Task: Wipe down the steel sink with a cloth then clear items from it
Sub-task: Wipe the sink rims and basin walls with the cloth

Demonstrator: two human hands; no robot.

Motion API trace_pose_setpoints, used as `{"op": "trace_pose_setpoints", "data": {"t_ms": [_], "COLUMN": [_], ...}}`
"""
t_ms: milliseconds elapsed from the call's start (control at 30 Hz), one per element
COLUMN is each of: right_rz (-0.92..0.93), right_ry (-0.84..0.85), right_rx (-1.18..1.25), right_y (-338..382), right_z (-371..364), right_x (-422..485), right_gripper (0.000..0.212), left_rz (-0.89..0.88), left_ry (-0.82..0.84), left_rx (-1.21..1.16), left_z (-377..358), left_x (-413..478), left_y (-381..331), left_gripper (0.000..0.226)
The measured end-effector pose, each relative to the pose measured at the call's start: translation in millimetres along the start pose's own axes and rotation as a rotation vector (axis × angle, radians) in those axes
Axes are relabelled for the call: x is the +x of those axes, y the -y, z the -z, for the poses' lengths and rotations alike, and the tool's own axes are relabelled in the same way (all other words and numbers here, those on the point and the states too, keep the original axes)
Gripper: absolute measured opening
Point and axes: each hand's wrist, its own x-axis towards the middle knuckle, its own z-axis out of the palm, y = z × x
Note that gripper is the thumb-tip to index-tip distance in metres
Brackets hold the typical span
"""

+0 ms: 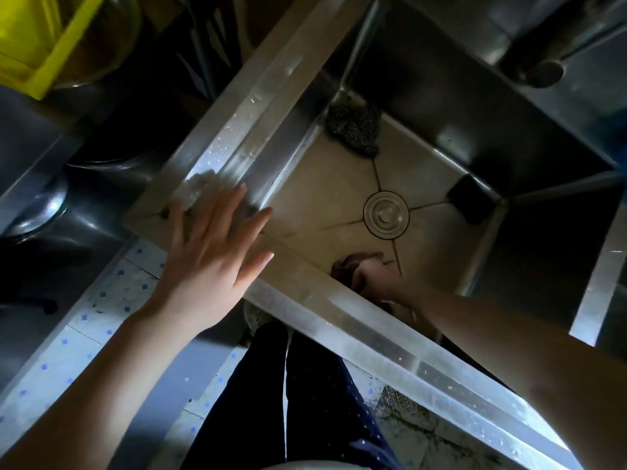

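The steel sink point(339, 320) fills the middle of the head view, its round drain point(386, 214) at the centre of the basin floor. My left hand point(212, 259) lies flat with spread fingers over the sink's near left corner, its fingertips on a pale cloth point(200, 188) on the rim. My right hand point(373, 278) reaches down inside the basin by the near wall and grips a brownish object point(353, 261); what it is cannot be told. A dark steel-wool scourer point(354, 128) sits in the far left corner. A black block point(471, 200) leans in the right corner.
A dark tap spout point(536, 67) hangs over the basin at the upper right. A yellow crate point(40, 42) stands on the counter at the upper left beside a round metal pan point(37, 212). Tiled floor and my dark trousers point(305, 401) show below the sink's front rim.
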Motion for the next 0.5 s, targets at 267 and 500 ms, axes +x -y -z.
{"op": "trace_pose_setpoints", "data": {"t_ms": [267,500], "right_rz": [0.154,0.298], "right_ry": [-0.170,-0.177], "right_rx": [0.023,-0.001], "right_y": [85,120], "right_z": [21,36], "right_x": [52,81], "right_gripper": [0.019,0.021], "left_rz": [0.034,0.064], "left_ry": [0.077,0.187], "left_rx": [-0.006,-0.034], "left_z": [-4,15], "left_x": [28,62], "left_y": [24,34], "left_gripper": [0.054,0.057]}}
